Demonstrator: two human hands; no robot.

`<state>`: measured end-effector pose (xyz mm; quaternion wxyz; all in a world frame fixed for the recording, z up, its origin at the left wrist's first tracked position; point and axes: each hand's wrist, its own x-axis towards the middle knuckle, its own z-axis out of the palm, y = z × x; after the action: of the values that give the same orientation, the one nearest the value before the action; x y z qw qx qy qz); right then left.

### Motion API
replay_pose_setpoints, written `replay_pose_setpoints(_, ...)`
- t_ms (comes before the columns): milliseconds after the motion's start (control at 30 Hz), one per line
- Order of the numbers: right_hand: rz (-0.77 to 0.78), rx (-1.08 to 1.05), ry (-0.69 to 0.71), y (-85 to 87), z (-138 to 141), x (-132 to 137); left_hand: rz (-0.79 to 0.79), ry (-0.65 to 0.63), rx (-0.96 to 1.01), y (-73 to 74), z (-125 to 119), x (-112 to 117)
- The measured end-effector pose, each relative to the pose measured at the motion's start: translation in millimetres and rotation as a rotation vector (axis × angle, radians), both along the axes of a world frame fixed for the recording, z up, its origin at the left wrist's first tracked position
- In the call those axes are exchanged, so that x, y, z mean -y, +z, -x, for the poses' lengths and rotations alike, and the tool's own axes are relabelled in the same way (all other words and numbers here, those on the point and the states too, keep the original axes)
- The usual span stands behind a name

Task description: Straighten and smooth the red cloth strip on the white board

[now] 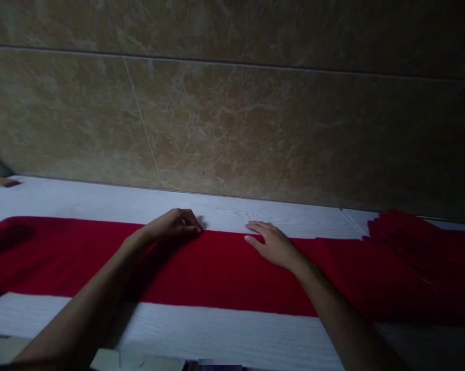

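Note:
A long red cloth (217,273) lies spread flat across a white wood-grain table (225,340), running from the left edge to the right. My left hand (174,225) rests at the cloth's far edge with its fingers curled down onto that edge. My right hand (271,242) lies flat on the cloth a little to the right, fingers stretched out and pointing left along the same far edge. Both forearms reach in from the bottom of the view.
A pile of folded red cloth (421,237) sits at the right end of the table. A brown marbled tile wall (232,113) rises directly behind the table. A small brown object (0,181) lies at the far left edge.

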<state>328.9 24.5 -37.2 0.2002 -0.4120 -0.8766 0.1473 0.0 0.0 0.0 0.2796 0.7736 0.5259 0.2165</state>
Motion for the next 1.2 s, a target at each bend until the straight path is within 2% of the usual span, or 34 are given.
replay_pose_setpoints(367,-0.071,-0.051,0.008,-0.7,-0.4,-2.2,-0.004,0.017,-0.007,-1.8,0.1,-0.7)
replay_pose_setpoints(567,-0.133,-0.108,-0.051,-4.2,-2.2,-11.5,0.035,0.035,-0.083,1.9,-2.2,1.6)
replay_pose_setpoints(800,-0.117,-0.117,-0.050,-9.6,-3.9,-17.5,0.062,-0.012,-0.073,-1.0,-2.5,-1.3)
replay_pose_setpoints(1200,-0.073,-0.113,-0.037,-6.9,-1.0,-19.4,0.057,-0.006,-0.017,-6.7,-11.7,-3.5)
